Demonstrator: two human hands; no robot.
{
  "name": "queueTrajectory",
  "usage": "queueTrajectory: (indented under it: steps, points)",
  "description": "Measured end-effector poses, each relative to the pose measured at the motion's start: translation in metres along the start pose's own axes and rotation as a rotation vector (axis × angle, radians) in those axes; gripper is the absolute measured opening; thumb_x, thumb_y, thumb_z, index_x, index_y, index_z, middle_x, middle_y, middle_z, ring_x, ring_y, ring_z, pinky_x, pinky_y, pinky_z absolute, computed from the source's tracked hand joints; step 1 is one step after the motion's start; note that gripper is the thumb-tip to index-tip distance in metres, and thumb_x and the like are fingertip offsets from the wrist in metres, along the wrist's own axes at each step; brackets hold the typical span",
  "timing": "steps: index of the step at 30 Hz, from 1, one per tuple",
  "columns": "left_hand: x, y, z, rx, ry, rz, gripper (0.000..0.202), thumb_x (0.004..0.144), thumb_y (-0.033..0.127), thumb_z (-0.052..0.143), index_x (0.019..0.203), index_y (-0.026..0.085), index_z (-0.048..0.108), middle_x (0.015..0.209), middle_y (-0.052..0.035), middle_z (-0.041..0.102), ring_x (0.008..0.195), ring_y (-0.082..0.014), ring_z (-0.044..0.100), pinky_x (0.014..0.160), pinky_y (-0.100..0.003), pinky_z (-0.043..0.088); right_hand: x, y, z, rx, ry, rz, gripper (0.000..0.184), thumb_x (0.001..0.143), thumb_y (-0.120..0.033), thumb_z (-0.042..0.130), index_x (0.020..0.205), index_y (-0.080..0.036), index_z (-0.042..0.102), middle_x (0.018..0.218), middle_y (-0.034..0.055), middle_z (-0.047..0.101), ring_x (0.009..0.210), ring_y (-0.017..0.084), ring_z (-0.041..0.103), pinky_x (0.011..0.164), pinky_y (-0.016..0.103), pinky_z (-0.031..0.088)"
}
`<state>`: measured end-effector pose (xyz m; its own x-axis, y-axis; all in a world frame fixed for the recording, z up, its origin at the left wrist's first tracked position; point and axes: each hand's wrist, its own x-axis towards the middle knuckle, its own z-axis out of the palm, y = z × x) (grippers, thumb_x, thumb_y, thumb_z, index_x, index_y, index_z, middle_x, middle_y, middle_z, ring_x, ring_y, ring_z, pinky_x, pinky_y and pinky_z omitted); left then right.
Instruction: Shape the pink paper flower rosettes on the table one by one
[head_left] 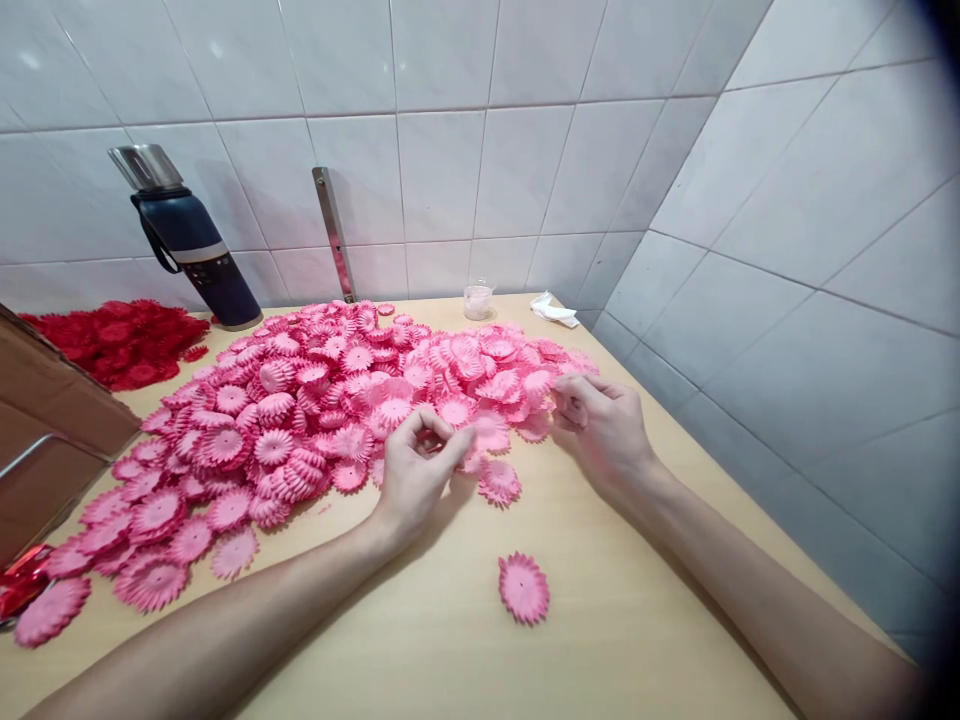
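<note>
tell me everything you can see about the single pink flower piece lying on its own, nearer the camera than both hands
The single pink petal-edged flower piece is a roughly round disc with pointed petals all around, deeper pink at the rim, paler inside, with a small dark dot at its centre. It looks like thin fabric or paper; which, I cannot tell. It lies on the pale wood-look tabletop, touching nothing else, apart from the left hand and right hand.
</note>
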<state>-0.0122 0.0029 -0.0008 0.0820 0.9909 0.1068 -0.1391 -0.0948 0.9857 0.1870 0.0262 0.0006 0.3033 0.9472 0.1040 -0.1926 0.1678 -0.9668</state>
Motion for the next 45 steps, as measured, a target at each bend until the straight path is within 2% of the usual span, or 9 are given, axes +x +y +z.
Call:
queueTrajectory:
  steps: [3,6,10,13,22,31,45]
  points:
    - [0.000,0.002,0.001,-0.004,0.024,0.019,0.029,0.070,0.026,0.073,0.072,0.017,0.045,0.065,0.0066,0.049,0.052,-0.0044,0.048,0.052,-0.017,0.041,-0.005,0.003,0.002,-0.143,-0.077,-0.042,0.010,0.070,-0.023,0.069,0.063,-0.016,0.066,0.052,-0.0025,0.049,0.046,0.008,0.039,0.041,0.023,0.031]
    - [-0.002,0.005,0.003,0.014,-0.063,0.035,0.022,0.075,0.029,0.068,0.074,0.015,0.051,0.066,0.0041,0.052,0.054,-0.0057,0.050,0.053,-0.019,0.043,-0.017,0.003,0.008,-0.271,-0.281,-0.048,0.012,0.072,-0.028,0.070,0.071,-0.016,0.069,0.062,0.0014,0.061,0.051,0.011,0.050,0.047,0.025,0.039]
    - [-0.004,0.006,0.004,0.062,-0.194,0.016,0.019,0.078,0.030,0.065,0.078,0.012,0.060,0.068,-0.0005,0.058,0.060,-0.0087,0.054,0.056,-0.020,0.045,-0.030,-0.004,0.016,-0.291,-0.566,-0.038,0.015,0.076,-0.030,0.069,0.075,-0.015,0.070,0.062,0.0014,0.062,0.053,0.011,0.052,0.049,0.024,0.041]
    - [-0.003,0.006,0.003,0.057,-0.186,-0.023,0.021,0.077,0.031,0.066,0.075,0.011,0.060,0.063,-0.0002,0.058,0.056,-0.0088,0.054,0.054,-0.020,0.045,-0.032,-0.007,0.018,-0.270,-0.644,-0.042,0.017,0.080,-0.031,0.066,0.078,-0.014,0.069,0.065,0.0022,0.063,0.055,0.012,0.054,0.051,0.025,0.044]
    - [-0.001,0.001,0.003,-0.105,-0.227,-0.179,0.031,0.073,0.038,0.070,0.079,0.010,0.062,0.055,-0.0030,0.064,0.047,-0.0131,0.060,0.046,-0.026,0.054,-0.032,-0.008,0.018,-0.206,-0.722,0.049,0.021,0.084,-0.034,0.062,0.083,-0.014,0.068,0.069,0.0047,0.068,0.061,0.015,0.063,0.054,0.028,0.052]
    - [-0.002,0.006,0.005,-0.130,-0.225,-0.184,0.029,0.072,0.036,0.071,0.078,0.009,0.061,0.055,-0.0034,0.064,0.047,-0.0140,0.060,0.045,-0.027,0.054,-0.033,-0.009,0.018,-0.141,-0.739,0.091,0.020,0.084,-0.032,0.063,0.081,-0.013,0.068,0.070,0.0057,0.069,0.063,0.017,0.065,0.055,0.030,0.054]
    - [-0.002,0.005,0.004,-0.095,-0.201,-0.163,0.028,0.072,0.035,0.071,0.076,0.009,0.063,0.054,-0.0031,0.065,0.046,-0.0127,0.060,0.046,-0.025,0.054,-0.032,-0.008,0.018,-0.192,-0.711,0.048,0.021,0.082,-0.034,0.064,0.081,-0.014,0.071,0.070,0.0055,0.070,0.063,0.018,0.066,0.056,0.030,0.055]
